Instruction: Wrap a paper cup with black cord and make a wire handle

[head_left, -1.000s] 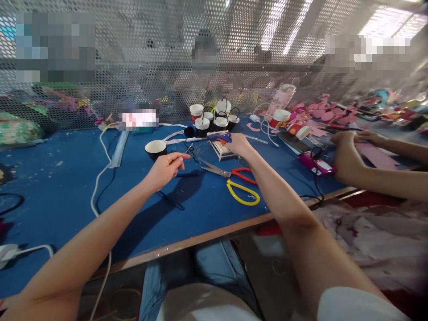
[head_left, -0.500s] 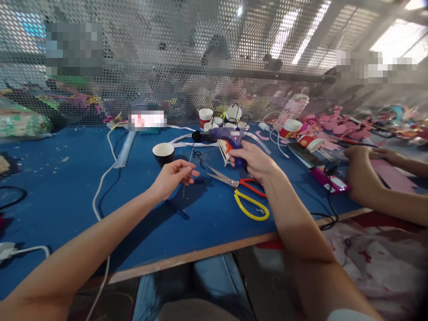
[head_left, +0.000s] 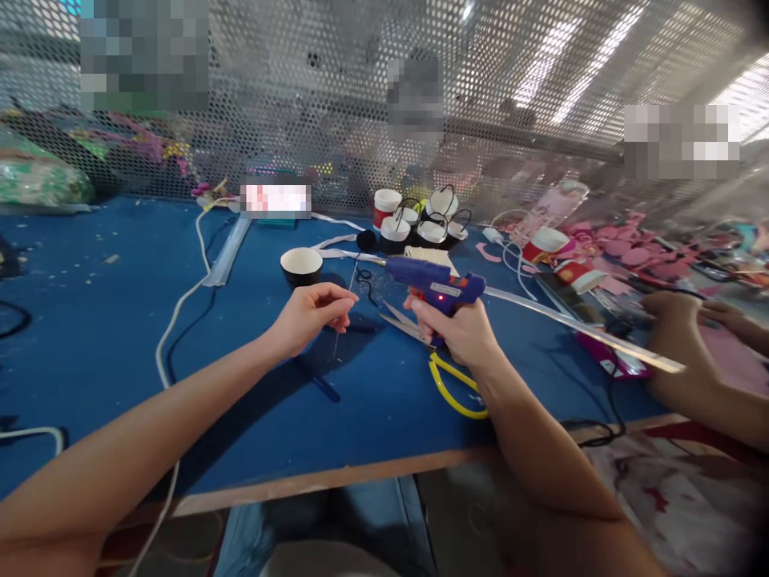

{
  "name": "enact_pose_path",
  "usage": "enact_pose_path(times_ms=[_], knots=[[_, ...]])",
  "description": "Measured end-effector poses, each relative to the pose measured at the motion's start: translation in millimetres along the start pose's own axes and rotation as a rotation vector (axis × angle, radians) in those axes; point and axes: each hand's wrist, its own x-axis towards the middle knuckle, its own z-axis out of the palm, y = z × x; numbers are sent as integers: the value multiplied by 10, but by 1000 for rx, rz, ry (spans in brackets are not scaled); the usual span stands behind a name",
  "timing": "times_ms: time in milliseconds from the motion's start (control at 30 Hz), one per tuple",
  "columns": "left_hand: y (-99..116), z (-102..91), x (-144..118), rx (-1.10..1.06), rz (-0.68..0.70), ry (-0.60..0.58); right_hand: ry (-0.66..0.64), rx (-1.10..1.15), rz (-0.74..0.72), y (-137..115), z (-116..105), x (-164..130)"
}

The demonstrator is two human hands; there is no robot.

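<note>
Already your right hand (head_left: 462, 328) was clamped around the glue gun (head_left: 432, 280), nozzle aimed toward nine o'clock at your left hand (head_left: 312, 312), whose fingers pinched a thin wire (head_left: 337, 340).

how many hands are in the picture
4. The person's left hand pinches a thin wire; their right hand grips the blue glue gun. A co-worker's two hands rest at the table's right edge. More may be hidden behind the mesh.
</note>
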Motion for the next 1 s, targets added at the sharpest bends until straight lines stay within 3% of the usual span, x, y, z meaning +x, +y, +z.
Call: enact_pose_path(times_ms=[333, 1000], knots=[[-27, 18, -31, 37, -3, 9, 155, -314, 21, 26, 71, -24], [-20, 13, -16, 60, -4, 9, 180, -402, -60, 52, 71, -19]])
